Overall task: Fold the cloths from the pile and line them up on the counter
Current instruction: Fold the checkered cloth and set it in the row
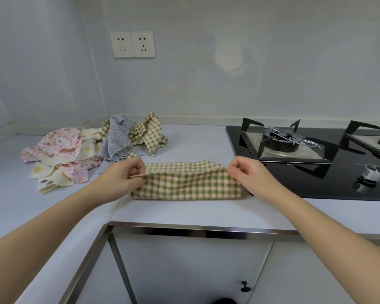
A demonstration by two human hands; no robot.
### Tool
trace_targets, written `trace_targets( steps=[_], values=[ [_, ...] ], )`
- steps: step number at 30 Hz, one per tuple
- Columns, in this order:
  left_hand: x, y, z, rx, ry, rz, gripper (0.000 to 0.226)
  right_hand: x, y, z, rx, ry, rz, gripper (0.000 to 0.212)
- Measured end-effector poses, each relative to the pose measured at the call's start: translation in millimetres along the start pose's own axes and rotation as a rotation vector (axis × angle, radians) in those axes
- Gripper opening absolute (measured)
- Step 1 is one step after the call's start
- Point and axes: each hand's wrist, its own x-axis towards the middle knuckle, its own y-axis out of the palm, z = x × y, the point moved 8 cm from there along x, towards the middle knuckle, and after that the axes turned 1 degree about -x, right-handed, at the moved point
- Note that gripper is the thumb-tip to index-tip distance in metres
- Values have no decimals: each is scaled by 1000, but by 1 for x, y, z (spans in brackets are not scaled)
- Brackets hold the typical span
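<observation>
Checked cloth: green-and-cream checked fabric cloth, doubled over in a long band on the white counter close to its front edge; the folded edge faces the person and the far edge is raised a little off the surface.
Left grip: left grip is closed on the cloth's left far corner, thumb and curled fingers pinching the hem.
Right grip: right grip pinches the right far corner in the same way, fingers curled in.
Cloth's right end: just beside the near-left corner of the black glass gas hob.
Pile: loose heap of unfolded cloths behind and to the left, well apart from the held one; it holds pink floral, cream spotted, grey dotted and another green checked piece.
Hob: black pan supports over a round burner; a silver knob sits toward the front right.
Wall: two white sockets side by side above the pile.
</observation>
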Motion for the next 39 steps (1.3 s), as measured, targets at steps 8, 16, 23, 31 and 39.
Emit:
trace_targets(
  steps=[8, 16, 23, 31, 39],
  values=[
    [-1, 9, -4, 46, 71, 110, 7, 4, 58, 16, -195, -110, 288, 18],
    [8, 8, 11, 67, 52, 112, 8, 16, 66, 11, -238, -102, 304, 19],
    [13, 13, 9, -5, 44, 147, 27, 15, 45, -2, -314, -104, 280, 19],
    [45, 14, 12, -39, -128, -40, 24, 49, 12, -16, -250, 58, 80, 17],
    [75, 2, 38, 178, -365, -258, 24, 83, 8, -28, -275, 213, -12, 15]
  ],
)
